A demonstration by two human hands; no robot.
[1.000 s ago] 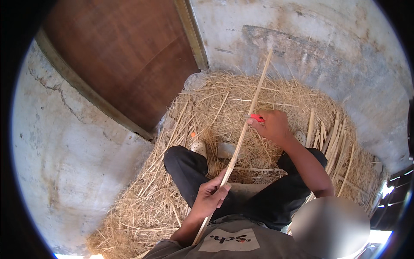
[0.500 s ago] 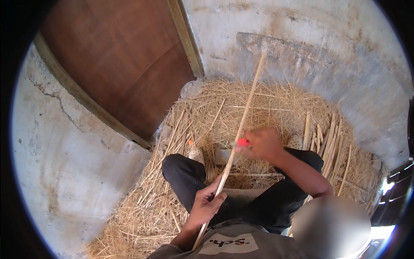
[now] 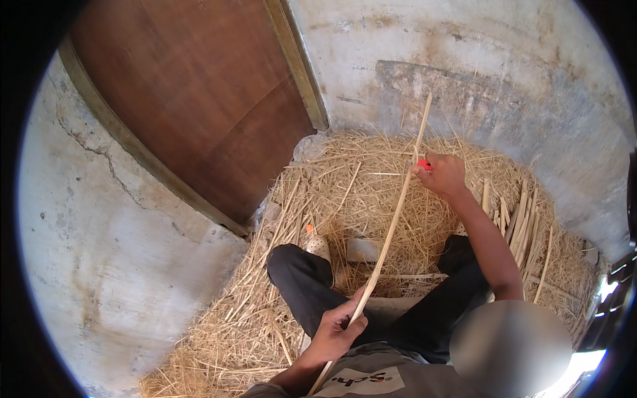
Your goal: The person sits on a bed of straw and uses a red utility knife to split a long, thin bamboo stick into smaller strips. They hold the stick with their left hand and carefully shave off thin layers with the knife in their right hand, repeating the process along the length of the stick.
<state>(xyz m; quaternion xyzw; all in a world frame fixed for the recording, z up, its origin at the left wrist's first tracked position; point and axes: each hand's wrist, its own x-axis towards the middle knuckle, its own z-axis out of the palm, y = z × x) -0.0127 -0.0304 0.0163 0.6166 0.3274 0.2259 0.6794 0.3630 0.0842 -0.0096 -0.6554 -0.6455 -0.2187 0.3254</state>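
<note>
A long, pale bamboo strip (image 3: pixel 394 219) slants from my lap up and away toward the far wall. My left hand (image 3: pixel 336 333) is wrapped round its lower part, thumb on one side and fingers on the other. Up near the strip's far end, my right hand (image 3: pixel 446 174) grips a small red-handled knife (image 3: pixel 424 164) against the strip. The blade is too small to make out. Just beyond the knife, the strip looks slightly split or frayed.
Straw-like shavings (image 3: pixel 371 159) cover the floor. More cut strips (image 3: pixel 524 222) lie in a bundle at right. Between my bent knees is a pale block (image 3: pixel 363 250). A brown door (image 3: pixel 199 99) and a stained wall (image 3: pixel 478 86) stand beyond; an orange object (image 3: pixel 309 228) lies by my left shoe.
My right hand has slid the knife away from me along the strip, toward its far end, and my arm is straighter. My left hand keeps its hold; the view has shifted slightly.
</note>
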